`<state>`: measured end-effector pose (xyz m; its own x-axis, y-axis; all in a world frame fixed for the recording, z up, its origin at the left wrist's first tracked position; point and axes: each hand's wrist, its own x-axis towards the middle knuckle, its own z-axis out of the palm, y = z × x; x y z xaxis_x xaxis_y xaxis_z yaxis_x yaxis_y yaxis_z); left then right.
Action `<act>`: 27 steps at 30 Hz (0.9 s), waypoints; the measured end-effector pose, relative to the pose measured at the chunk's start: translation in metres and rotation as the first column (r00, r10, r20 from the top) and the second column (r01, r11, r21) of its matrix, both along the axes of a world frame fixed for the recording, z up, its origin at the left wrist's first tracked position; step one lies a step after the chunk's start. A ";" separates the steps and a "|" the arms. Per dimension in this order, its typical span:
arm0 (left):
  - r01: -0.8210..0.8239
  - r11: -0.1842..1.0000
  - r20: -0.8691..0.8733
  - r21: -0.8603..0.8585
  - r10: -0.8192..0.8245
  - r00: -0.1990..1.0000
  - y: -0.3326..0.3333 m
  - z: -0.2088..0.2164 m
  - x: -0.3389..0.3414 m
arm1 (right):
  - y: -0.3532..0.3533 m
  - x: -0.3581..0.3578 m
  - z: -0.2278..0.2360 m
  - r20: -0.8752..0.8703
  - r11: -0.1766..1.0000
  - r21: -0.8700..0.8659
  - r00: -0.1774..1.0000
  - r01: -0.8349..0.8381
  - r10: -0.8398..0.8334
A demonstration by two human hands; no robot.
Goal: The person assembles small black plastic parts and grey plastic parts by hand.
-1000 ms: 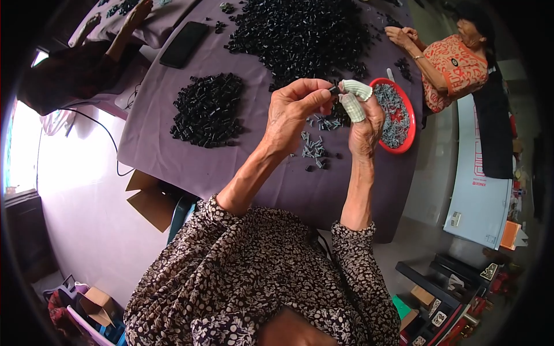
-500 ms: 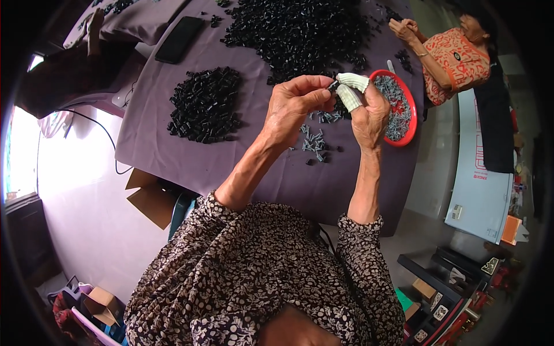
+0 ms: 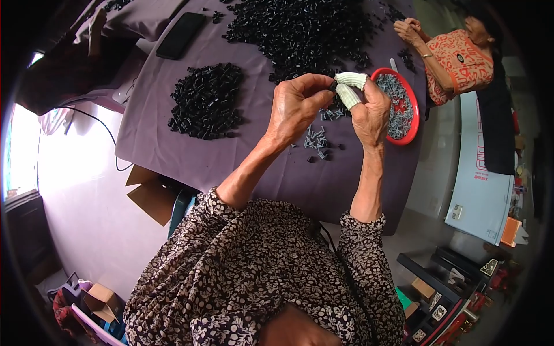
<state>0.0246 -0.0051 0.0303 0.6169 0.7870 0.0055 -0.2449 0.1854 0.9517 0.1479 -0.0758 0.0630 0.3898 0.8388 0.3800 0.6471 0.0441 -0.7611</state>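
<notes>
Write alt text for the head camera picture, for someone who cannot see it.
Two hands, left hand and right hand with cloth-covered fingertips, pinch a small black part above a purple table. Heaps of black parts and a red dish of grey pieces lie there; another person sits opposite.

Surface: table (image 3: 190, 155), purple cloth cover | far centre: large heap of small black parts (image 3: 300, 32) | left: smaller black pile (image 3: 206, 102) | far left: dark phone (image 3: 180, 36), flat | right edge: red dish (image 3: 411, 92) holding grey pieces | near centre: loose grey pieces (image 3: 316, 140), scattered
</notes>
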 end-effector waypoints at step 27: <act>0.211 0.878 0.231 -0.430 -0.119 0.966 0.012 -0.018 0.004 | -0.002 0.005 -0.008 0.020 0.996 -0.059 0.997 -0.068 0.069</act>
